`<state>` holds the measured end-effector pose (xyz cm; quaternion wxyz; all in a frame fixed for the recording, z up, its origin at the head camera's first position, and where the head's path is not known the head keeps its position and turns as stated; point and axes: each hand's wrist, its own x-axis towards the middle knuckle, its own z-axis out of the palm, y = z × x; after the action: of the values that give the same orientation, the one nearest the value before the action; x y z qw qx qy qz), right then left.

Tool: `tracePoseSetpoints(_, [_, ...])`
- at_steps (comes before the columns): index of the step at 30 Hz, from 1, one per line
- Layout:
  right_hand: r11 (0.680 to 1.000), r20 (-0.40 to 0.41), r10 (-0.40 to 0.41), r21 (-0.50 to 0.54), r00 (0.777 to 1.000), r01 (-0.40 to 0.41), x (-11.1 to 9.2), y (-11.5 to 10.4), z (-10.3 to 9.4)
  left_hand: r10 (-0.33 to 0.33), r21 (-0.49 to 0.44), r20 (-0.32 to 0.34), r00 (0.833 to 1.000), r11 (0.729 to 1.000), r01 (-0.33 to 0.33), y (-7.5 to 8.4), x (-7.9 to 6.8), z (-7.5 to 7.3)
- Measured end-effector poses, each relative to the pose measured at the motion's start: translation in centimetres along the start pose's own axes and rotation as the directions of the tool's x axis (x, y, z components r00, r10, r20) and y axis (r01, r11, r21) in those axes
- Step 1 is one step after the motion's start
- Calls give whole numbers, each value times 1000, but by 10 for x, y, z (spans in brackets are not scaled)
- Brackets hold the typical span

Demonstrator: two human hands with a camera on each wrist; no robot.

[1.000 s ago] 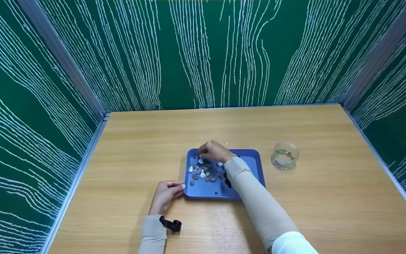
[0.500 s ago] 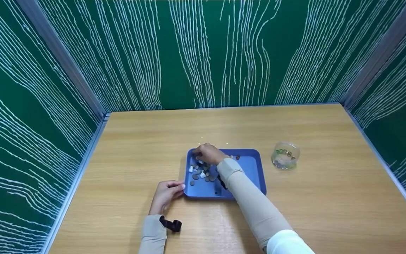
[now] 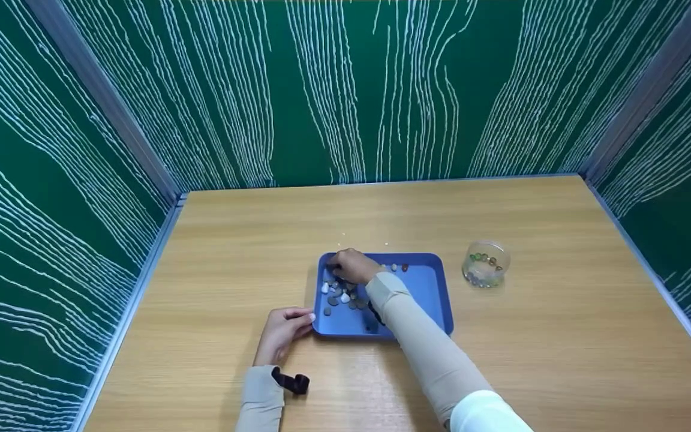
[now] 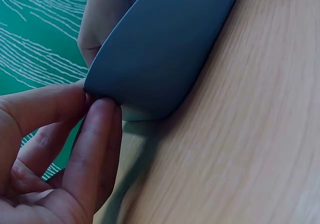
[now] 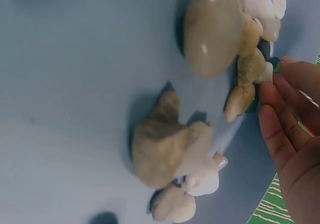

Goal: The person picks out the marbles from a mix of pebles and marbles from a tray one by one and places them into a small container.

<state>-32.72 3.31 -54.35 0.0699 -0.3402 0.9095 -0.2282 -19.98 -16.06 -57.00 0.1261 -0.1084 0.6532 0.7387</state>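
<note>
My left hand pinches the front left corner of a shallow blue tray; in the left wrist view its fingertips meet at the tray's rim. My right hand reaches down into the back left corner of the tray with bent fingers. In the right wrist view, its thumb and fingertips touch in around a small green glass marble, beside a cluster of tan and white pebbles. Whether the marble is held is partly hidden. Several grey and white pebbles lie in the tray's left half.
To the tray's right stands a clear round container with several green and amber marbles inside. A reddish-brown stone lies near the tray's back edge. Tiny pale bits dot the wooden table behind the tray. Green patterned panels enclose the table.
My right hand has moved left and slightly toward me, into the tray's back left corner, uncovering the stones along the back edge. The left hand has stayed at the front left corner.
</note>
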Motion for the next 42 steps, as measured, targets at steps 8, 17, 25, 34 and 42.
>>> tracePoseSetpoints(8, [998, -6, 51, -22, 999, -52, 1, -7, 3, -7, 5, -3, 1000, 1000, 7, 1, 0, -1])
tracePoseSetpoints(17, [998, -1, 47, -39, 999, -47, 1, -9, 8, -22, 1, 2, 1000, 1000, 22, 3, -2, -1])
tracePoseSetpoints(25, [998, -13, -7, -63, 1000, 6, 3, -12, 11, -18, -7, 6, 1000, 1000, 18, 3, -2, -1])
tracePoseSetpoints(34, [996, -66, -17, -88, 998, 11, 2, -11, 15, 2, 16, 4, 1000, 1000, -2, 1, 1, 0])
tracePoseSetpoints(42, [999, -37, 31, -16, 999, -32, 1, -10, 6, -6, 13, 0, 1000, 1000, 6, 1, 1, -1])
